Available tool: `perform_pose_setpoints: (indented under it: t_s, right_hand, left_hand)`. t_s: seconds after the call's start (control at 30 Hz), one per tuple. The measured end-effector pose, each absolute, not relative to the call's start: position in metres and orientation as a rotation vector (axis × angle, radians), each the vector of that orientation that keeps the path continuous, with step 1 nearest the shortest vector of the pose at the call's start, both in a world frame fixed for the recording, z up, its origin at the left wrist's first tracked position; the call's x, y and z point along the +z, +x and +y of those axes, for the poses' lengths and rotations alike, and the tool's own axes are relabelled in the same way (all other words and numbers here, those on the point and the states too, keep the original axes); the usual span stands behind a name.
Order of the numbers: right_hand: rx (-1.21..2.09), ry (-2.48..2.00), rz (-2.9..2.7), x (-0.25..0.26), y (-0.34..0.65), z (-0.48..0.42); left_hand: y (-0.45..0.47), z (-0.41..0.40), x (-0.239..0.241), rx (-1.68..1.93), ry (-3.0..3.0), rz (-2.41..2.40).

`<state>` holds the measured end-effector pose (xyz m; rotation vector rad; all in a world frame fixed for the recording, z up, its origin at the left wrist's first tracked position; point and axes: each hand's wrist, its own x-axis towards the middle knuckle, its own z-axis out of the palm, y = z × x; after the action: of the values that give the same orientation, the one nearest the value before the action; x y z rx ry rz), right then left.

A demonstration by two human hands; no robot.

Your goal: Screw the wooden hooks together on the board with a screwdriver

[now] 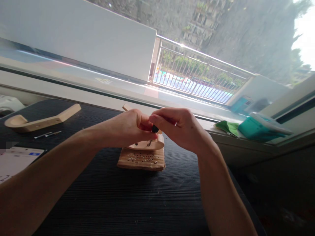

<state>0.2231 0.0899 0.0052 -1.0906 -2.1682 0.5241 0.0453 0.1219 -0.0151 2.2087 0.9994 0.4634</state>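
Over the middle of the table my two hands meet around a small hand drill with a black chuck and a thin metal bit. My left hand pinches it low, near the chuck. The fingers of my right hand close around its upper part, which they mostly hide. The bit points down at a pale curved wooden piece that has a dark hole beside it. Beneath that piece lies a wooden block, its top dotted with small holes and shavings.
A second curved wooden piece lies at the left, with two thin metal bits in front of it. A phone is at the left edge. On the window sill are a green cloth and a teal container.
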Motion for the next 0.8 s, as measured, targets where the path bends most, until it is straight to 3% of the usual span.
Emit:
perform_pose_setpoints:
  t_s: [0.8]
  right_hand:
    - [0.475,-1.146,-2.127,0.0021,0.2248,0.0939]
  left_hand:
    - [0.0488,0.1199,-0.0183,0.448,2.301,1.059]
